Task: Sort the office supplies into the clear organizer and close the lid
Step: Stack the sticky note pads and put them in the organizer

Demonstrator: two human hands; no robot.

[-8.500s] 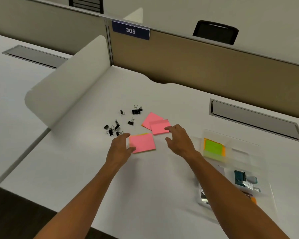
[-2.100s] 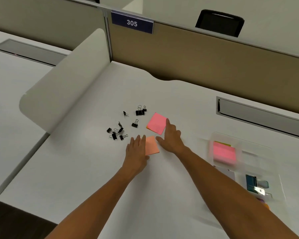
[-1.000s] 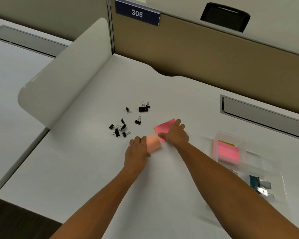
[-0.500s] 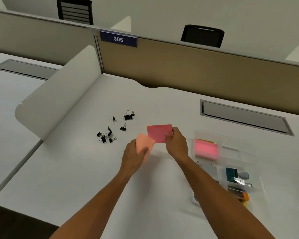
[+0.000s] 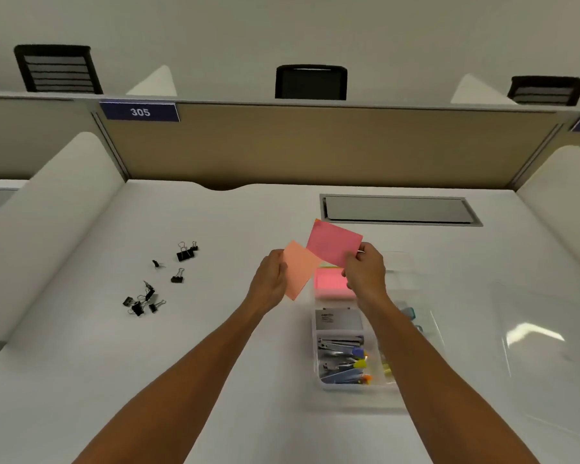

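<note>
From the head camera: the left hand (image 5: 271,283) pinches a salmon sticky pad (image 5: 300,268) and the right hand (image 5: 365,270) a pink sticky pad (image 5: 333,246) — both lifted just above the clear organizer (image 5: 349,385), likely bound for its far compartment, where a pink stack (image 5: 330,283) lies. Black binder clips (image 5: 148,298) wait scattered on the desk (image 5: 81,363) — well left.

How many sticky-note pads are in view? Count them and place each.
3: orange pad in the left hand, pink pad in the right hand, third pad, pink, in the clear organizer; more may lie hidden beneath it.
</note>
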